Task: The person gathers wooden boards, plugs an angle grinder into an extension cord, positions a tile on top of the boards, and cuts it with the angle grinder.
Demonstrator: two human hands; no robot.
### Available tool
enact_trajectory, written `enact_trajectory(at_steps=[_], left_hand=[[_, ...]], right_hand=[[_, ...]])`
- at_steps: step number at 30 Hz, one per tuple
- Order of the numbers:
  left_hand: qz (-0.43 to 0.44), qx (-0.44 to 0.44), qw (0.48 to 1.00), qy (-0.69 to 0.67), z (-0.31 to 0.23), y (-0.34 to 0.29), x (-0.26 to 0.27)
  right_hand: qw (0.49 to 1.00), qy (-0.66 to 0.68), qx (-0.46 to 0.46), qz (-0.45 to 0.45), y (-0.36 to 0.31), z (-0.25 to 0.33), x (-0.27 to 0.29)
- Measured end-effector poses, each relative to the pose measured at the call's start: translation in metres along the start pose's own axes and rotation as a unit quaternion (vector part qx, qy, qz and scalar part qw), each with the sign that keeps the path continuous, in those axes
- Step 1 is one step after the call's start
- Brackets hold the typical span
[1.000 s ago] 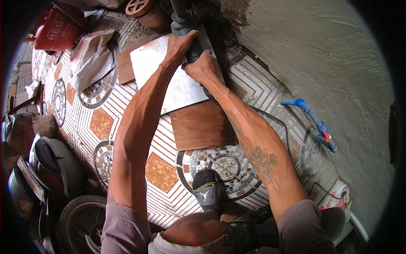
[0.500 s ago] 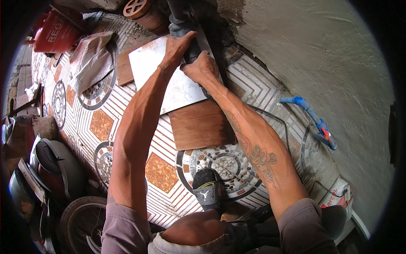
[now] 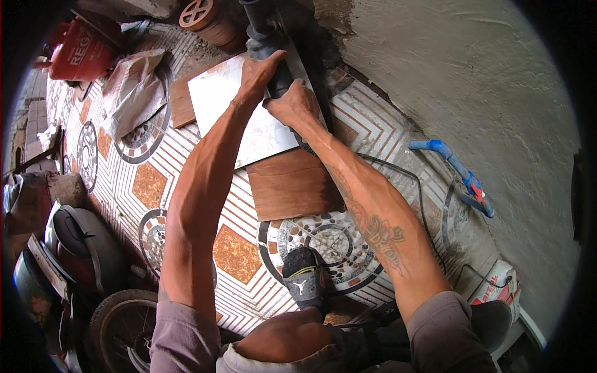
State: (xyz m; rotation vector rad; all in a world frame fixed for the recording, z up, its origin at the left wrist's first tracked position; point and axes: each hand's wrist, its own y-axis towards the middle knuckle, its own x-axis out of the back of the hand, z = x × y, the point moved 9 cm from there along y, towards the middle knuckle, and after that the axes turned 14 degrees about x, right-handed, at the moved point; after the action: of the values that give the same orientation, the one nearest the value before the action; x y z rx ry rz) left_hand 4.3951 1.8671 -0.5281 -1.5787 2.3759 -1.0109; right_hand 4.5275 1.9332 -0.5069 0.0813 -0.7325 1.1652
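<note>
Both my hands grip a dark corded power tool [image 3: 263, 45], by its shape an angle grinder, above a glossy white tile [image 3: 217, 93]. My left hand [image 3: 261, 69] is wrapped round the body near the head. Closer to me, my right hand [image 3: 292, 102] closes round the rear of the body. The grinder lies along the tile's right-hand part; its disc, if fitted, is hidden. Under the tile, a brown wooden board [image 3: 292, 186] sticks out on the near side. A black cord [image 3: 398, 166] trails from beneath my right forearm.
A rough grey wall [image 3: 460, 74] rises on the right, with a blue pipe and valve [image 3: 451, 158] near its foot. Left are a red container [image 3: 84, 46], a white sack [image 3: 134, 93] and a wheel [image 3: 124, 326]. A terracotta pot [image 3: 214, 28] stands beyond the tile. My foot [image 3: 303, 273] rests on patterned tiles.
Both hands and the grinder have shifted slightly toward me, with a small leftward drift of the right hand. The cord's loop has spread outward. The tile has hardly moved.
</note>
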Motion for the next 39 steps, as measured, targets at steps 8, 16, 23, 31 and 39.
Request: enact_trajectory(at_steps=[8, 16, 23, 31, 39], left_hand=[[0.002, -0.008, 1.000, -0.005, -0.001, -0.010, -0.003], [0.009, -0.001, 1.000, 0.000, 0.002, -0.013, -0.004], [0.011, 0.004, 1.000, -0.009, 0.007, -0.020, -0.005], [0.011, 0.008, 1.000, -0.003, 0.014, -0.019, -0.009], [-0.019, -0.018, 1.000, -0.006, 0.017, -0.017, -0.002]], right_hand=[[1.000, 0.001, 0.008, -0.001, -0.003, -0.004, -0.001], [0.999, -0.018, 0.024, -0.041, -0.002, -0.010, -0.001], [1.000, -0.002, 0.016, -0.024, -0.010, -0.010, -0.002], [0.998, -0.027, 0.021, -0.057, -0.015, -0.017, -0.001], [1.000, 0.000, -0.001, 0.000, -0.022, -0.010, -0.004]])
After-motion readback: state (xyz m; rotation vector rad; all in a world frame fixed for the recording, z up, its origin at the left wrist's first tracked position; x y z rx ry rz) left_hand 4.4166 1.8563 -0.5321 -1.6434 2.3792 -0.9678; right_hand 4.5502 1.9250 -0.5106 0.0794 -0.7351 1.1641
